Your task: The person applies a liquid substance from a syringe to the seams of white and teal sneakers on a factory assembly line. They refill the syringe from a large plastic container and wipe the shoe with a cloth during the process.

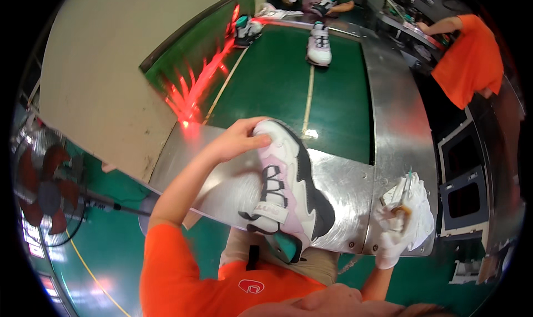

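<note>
My left hand (244,140) is bare and closed round the toe of a sneaker (286,189). The shoe is white and pale pink with a black sole edge, dark lace loops and a green lining. It is held tilted over the metal end of the table, toe away from me and heel near my lap. In a white glove, my right hand (393,236) is closed at the near right corner. A thin pointed tool (407,192) with a brownish part rises from its fingers; blur hides its kind. A crumpled white cloth (423,217) lies beside that hand.
A green conveyor belt (277,95) runs away between metal edges (397,111). On it stand a white sneaker (319,48) and a darker shoe (247,31). At the far end a co-worker (338,0) handles a shoe. Another person in orange (469,56) is at right. A fan (50,197) stands left.
</note>
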Tool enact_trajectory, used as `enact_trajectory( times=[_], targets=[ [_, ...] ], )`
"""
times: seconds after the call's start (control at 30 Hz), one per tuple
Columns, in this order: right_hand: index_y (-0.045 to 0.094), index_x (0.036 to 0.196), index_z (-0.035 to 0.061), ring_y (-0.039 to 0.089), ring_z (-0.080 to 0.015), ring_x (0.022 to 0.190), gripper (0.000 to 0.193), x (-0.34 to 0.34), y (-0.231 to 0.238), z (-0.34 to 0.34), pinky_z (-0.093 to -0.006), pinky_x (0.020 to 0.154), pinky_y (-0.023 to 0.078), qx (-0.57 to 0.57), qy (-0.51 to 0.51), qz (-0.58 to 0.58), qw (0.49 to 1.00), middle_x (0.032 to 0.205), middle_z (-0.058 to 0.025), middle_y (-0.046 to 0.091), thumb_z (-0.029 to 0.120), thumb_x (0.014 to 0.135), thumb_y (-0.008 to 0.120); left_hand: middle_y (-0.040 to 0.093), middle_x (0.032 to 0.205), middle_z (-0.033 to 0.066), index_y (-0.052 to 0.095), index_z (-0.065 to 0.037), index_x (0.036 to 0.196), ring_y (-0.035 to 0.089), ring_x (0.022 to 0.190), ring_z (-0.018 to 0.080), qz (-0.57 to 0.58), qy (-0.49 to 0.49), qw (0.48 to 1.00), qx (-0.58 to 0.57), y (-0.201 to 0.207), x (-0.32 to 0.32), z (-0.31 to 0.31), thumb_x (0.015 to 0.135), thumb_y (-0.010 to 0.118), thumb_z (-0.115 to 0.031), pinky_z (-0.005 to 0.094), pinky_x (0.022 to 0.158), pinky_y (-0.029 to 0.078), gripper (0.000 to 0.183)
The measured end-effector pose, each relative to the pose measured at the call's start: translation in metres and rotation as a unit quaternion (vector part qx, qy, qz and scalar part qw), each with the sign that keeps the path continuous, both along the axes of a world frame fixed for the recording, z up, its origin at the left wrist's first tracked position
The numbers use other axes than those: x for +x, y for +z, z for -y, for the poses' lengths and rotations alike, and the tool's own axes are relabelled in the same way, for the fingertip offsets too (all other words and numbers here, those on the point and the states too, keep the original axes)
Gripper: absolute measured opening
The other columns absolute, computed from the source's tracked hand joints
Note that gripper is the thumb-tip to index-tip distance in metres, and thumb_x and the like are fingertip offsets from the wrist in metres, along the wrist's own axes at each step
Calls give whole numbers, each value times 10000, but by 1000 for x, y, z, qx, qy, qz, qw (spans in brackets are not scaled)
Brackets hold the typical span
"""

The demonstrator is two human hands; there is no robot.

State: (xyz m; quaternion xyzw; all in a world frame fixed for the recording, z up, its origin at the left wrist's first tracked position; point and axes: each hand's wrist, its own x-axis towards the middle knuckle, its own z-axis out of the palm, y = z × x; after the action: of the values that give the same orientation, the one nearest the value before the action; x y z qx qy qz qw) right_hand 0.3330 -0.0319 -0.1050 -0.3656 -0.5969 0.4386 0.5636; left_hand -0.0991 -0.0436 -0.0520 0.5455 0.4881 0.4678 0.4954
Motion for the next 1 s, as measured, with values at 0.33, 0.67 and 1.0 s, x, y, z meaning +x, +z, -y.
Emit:
enact_trajectory(
  times=[0.33,0.67,1.0],
  targets=[
    [530,1243,-55,660,-269,828,720,12,-40,23,-342,751,532,7,-211,238,948,965,-168,647,132,602,799,699,993,114,666,47,1050,683,825,186,39,232,971,-42,19,-1,-149,912,676,-421,315,699,548,488],
    [475,1301,-83,643,-203,824,748,9,-22,23,-310,748,540,-101,-162,146,971,1027,-161,643,83,653,808,555,1249,238,437,133,1263,628,1061,383,447,406,797,1,-106,85,-449,896,704,-178,529,800,599,550],
    [513,1260,-79,656,-222,796,704,13,-12,18,-315,721,547,-82,-182,205,958,967,-138,658,139,664,818,498,1322,311,283,146,1429,614,1118,392,39,240,967,-81,-96,70,-312,897,678,-447,471,809,584,889]
  ],
)
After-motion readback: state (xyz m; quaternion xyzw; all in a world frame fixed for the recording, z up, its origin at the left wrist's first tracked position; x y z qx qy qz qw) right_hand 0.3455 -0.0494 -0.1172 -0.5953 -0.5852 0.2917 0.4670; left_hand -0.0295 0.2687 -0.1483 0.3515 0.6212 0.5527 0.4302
